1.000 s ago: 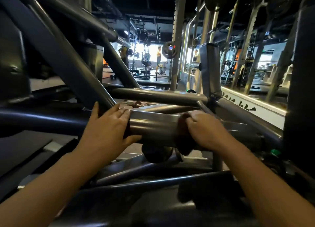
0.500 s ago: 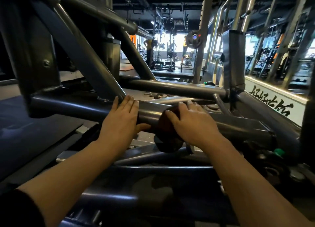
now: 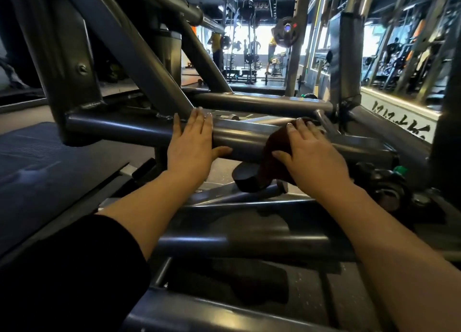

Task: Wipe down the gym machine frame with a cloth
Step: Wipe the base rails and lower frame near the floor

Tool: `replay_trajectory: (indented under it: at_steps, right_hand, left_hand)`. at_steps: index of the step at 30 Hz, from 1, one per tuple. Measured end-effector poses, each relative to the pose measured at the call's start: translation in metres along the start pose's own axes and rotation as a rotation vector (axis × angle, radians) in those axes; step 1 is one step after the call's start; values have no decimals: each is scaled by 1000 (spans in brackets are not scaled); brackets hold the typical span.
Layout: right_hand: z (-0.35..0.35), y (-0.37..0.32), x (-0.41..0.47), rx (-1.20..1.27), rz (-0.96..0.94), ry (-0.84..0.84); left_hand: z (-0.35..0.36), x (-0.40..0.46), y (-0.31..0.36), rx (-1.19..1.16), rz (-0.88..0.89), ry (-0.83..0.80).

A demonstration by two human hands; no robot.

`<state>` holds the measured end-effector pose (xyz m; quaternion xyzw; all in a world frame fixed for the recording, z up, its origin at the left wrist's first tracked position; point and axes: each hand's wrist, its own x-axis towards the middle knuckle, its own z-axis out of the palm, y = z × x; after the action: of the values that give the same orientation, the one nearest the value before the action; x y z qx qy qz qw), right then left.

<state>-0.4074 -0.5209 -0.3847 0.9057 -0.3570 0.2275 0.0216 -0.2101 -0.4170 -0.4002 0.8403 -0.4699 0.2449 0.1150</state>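
Sliding rightward since a moment ago, the right hand (image 3: 308, 154) presses the dark cloth (image 3: 275, 154) flat-fingered onto the frame tube (image 3: 239, 142) — wiping progresses — while the open left hand (image 3: 190, 144) braces it.

- Your left hand (image 3: 190, 142) lies on the frame tube (image 3: 239, 139), left of the cloth (image 3: 275, 154)
- Your right hand (image 3: 311, 154) rests on the cloth, draped over that tube

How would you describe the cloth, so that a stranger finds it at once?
Find the thick grey horizontal tube crossing the middle of the machine frame. The right hand presses the cloth over it. It is dark brown and soft, hanging below the tube; everything around is hard grey metal.
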Motion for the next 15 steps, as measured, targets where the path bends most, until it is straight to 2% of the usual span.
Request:
replay_trajectory:
  at_steps: [2, 4, 7, 10, 15]
  right_hand:
    - [1, -12, -6, 6, -24, 46]
    - [-11, -16, -19, 16, -29, 8]
    - [-38, -9, -57, -55, 84, -172]
    - [-27, -13, -96, -342, 154, -385]
    - [32, -52, -104, -193, 177, -278]
  left_hand:
    - [-2, 0, 2, -24, -26, -14]
    - [-4, -14, 10, -134, -24, -7]
    - [13, -75, 29, -432, -2, 48]
    - [50, -134, 32, -565, -96, -37]
    - [79, -144, 30, -505, -143, -10]
